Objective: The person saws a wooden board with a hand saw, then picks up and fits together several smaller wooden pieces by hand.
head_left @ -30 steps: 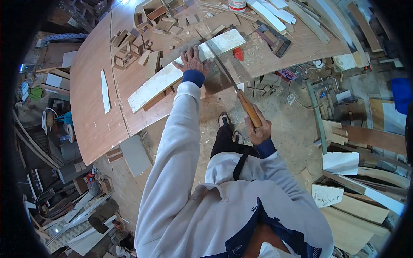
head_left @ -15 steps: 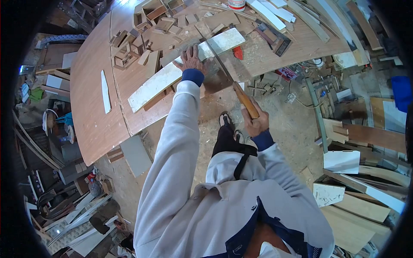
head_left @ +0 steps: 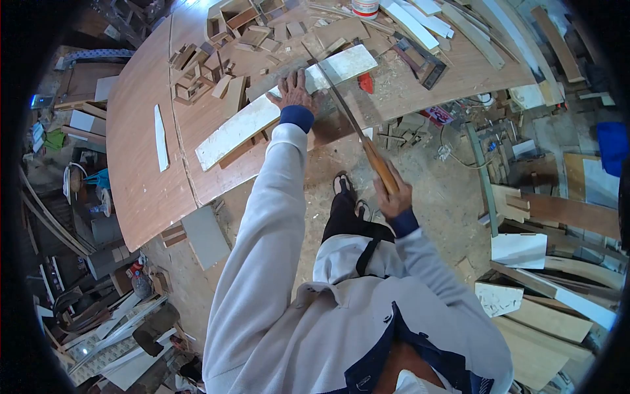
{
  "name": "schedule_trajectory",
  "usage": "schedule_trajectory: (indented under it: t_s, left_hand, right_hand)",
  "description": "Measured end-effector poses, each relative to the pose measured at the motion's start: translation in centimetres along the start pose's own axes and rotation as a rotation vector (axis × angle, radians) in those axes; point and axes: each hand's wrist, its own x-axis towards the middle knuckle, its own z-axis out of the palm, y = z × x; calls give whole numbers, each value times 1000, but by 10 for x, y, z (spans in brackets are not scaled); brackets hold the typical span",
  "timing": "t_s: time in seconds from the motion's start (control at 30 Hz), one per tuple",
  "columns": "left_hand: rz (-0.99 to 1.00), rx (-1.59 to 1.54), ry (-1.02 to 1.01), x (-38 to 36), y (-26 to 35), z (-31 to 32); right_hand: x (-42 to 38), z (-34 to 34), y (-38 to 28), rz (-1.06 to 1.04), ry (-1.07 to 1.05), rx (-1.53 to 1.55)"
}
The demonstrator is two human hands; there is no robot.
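A long white-faced board (head_left: pixel 239 134) lies slantwise across the brown worktable, resting on wood pieces beneath it. My left hand (head_left: pixel 292 92) presses down on the board with its fingers spread, left of the blade. In my right hand (head_left: pixel 395 196), the fingers are wrapped round the wooden handle of a hand saw (head_left: pixel 344 107). The saw's blade crosses the board to the right of my left hand, its tip beyond the far edge. A small red object (head_left: pixel 365 83) lies by the near edge of the board, right of the blade.
On the worktable (head_left: pixel 141 190) are several wood offcuts (head_left: pixel 197 88), a narrow white strip (head_left: pixel 161 139), a dark-edged frame piece (head_left: pixel 430 71) and a white-and-red tub (head_left: pixel 365 8). Stacked boards (head_left: pixel 538 315) stand at the right, and scrap wood (head_left: pixel 125 341) lies at the lower left.
My right hand has drawn the saw slightly back toward my body. My left hand stays on the board, which keeps its place on the table.
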Motion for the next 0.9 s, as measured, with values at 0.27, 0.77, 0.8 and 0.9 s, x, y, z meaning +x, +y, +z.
schedule_trajectory:
  t_s: [0.27,0.77,0.8,0.9]
  left_hand:
    - [-25,16,-21,1,0,-1]
    - [60,71,33,-2,-6,1]
    - [67,70,33,-1,-6,1]
    - [76,83,17,-2,-6,-2]
  right_hand:
    - [-5,8,11,26,68,53]
    - [14,4,-9,196,-59,95]
    - [8,3,-4,198,-53,93]
    - [-24,-14,8,-9,-5,10]
